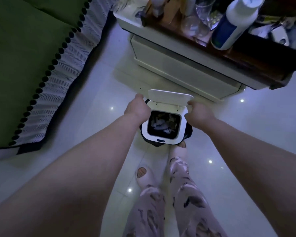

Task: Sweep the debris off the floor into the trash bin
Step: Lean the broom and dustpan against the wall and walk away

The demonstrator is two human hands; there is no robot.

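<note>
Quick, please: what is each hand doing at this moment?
Left hand: closed on the left side of the trash bin.
Right hand: closed on the bin's right side, by the raised lid.

Both bare forearms reach forward and down, nearly straight, drawing closer together toward the wrists. The left hand (138, 106) is seen from its back, knuckles up, fingers curled downward and away from the camera (their tips are hidden). The right hand (197, 111) lies level with it and well apart, turned slightly inward, thumb side toward the left hand, fingers bent. Below the arms, both legs stand in patterned trousers, feet in open-toed slippers.
</note>
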